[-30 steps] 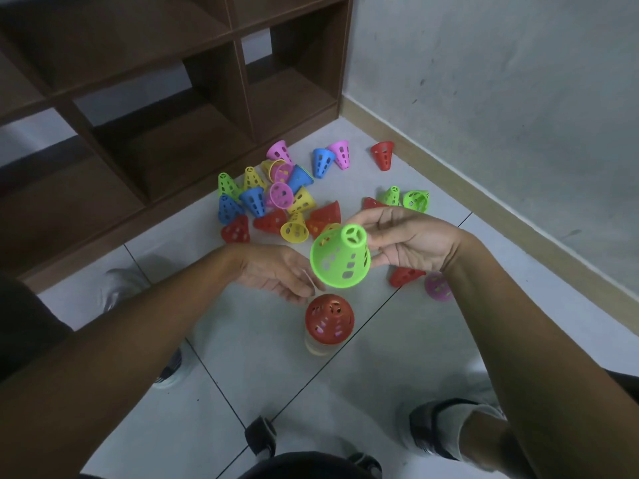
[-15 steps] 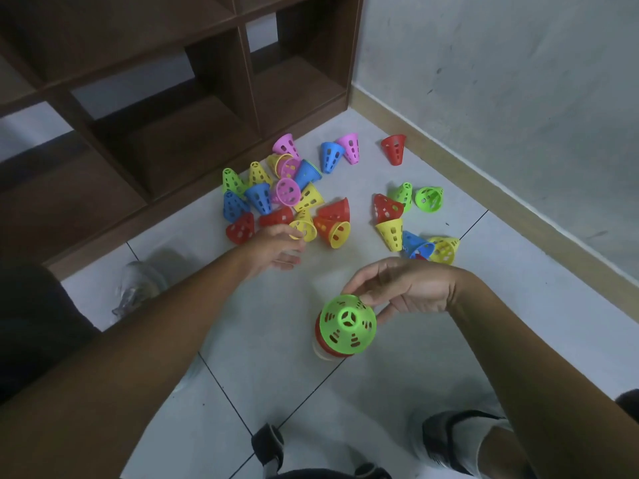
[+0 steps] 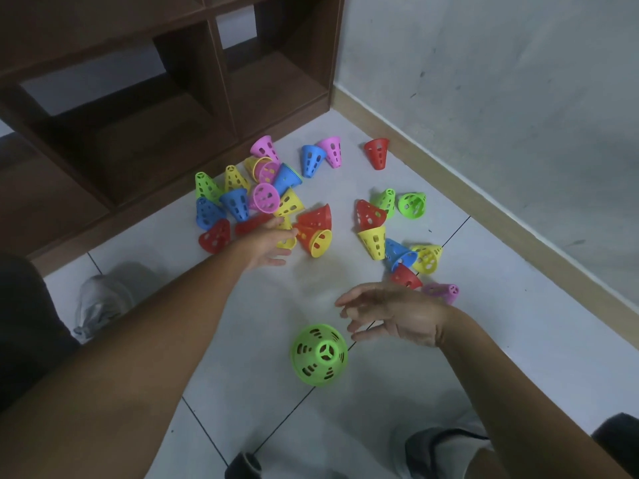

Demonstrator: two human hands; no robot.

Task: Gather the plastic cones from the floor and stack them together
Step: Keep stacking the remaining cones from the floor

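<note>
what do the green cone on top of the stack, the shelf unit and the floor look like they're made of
Green cone: moulded plastic by the look, with one even bright colour, thin walls and neat punched slots.
Shelf unit: dark brown board with a matte wood look; whether laminate or solid wood cannot be told.
Floor: pale tiles, probably ceramic, with thin dark grout lines and a soft sheen.

- Dim, flat indoor light is falling evenly on the tiled floor [image 3: 484,340], casting only faint soft shadows.
- The far-left shelf [image 3: 145,108] is sinking into dark brown shade.
- The right hand [image 3: 390,314] is smearing with motion blur.
- Wide-angle distortion is bending lines near the edges.
</note>
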